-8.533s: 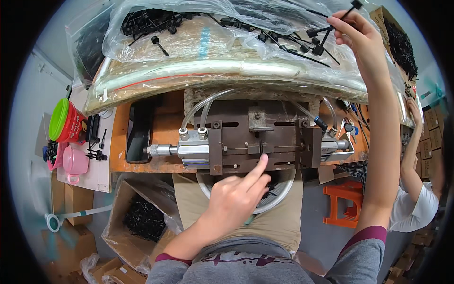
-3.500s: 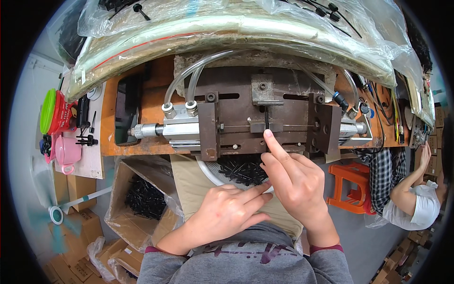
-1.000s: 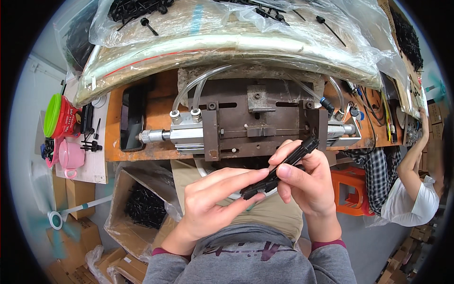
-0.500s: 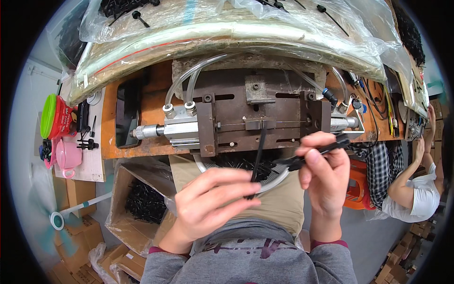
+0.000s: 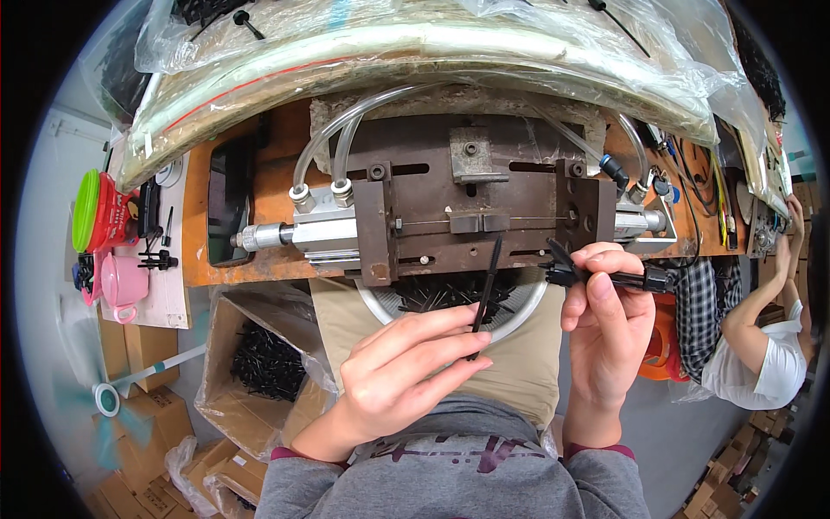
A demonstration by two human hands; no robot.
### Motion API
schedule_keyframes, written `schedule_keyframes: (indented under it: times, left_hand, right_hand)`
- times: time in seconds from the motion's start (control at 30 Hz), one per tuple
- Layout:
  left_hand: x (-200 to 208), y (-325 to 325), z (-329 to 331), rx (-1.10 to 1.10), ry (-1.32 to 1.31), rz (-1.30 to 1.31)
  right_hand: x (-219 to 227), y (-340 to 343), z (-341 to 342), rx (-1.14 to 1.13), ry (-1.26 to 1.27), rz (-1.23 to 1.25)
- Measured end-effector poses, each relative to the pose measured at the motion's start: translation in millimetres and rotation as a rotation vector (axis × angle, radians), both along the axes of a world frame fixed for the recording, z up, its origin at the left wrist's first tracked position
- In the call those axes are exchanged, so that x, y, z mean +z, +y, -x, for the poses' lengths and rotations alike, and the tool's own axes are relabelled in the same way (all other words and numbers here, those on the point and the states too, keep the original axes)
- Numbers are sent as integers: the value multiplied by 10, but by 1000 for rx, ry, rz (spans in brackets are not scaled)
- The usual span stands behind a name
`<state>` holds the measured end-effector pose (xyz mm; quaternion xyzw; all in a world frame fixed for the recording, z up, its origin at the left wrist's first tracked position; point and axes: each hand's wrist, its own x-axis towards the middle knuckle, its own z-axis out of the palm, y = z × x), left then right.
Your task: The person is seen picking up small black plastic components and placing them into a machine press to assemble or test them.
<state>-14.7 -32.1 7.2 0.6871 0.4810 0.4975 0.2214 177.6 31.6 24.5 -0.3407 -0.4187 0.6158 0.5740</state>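
My left hand [image 5: 411,368] is closed on a thin black plastic strip [image 5: 491,281], which stands nearly upright from the fingertips. Its upper end is just below the small metal block [image 5: 480,223] at the middle of a brown metal fixture [image 5: 424,143]. To the right of it, my right hand [image 5: 609,324] pinches black plastic pieces [image 5: 635,280] between thumb and fingers. They lie roughly level, with one pointed end sticking up at the left; I cannot tell how many there are. Under my hands, a pale-rimmed basket [image 5: 521,322] on my lap holds many black strips [image 5: 441,292].
Air cylinders [image 5: 324,229] with clear hoses flank the fixture on the orange bench [image 5: 197,251]. A plastic-covered shelf edge [image 5: 415,52] hangs behind. At left are a pink cup [image 5: 121,281] and a carton [image 5: 251,415] of black pieces. Another person [image 5: 761,355] works at far right.
The strip in my left hand has come away from the metal block, its top now lower and to the right. My right hand has shifted slightly right, and its pieces have turned closer to level.
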Motion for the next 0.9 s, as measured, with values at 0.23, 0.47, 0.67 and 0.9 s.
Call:
schedule_keyframes:
  times: [0.23, 0.47, 0.67, 0.9]
  left_hand:
    - [84, -24, 11, -6, -33, 18]
    - [78, -73, -223, 97, -796, 179]
    - [174, 112, -255, -9, -105, 20]
    - [-55, 198, -349, 186, 266, -288]
  right_hand:
    - [-42, -17, 6, 14, 13, -21]
    - [-104, -65, 110, 57, 105, 14]
    - [-127, -142, 252, 31, 306, 201]
    - [-186, -233, 358, 37, 230, 157]
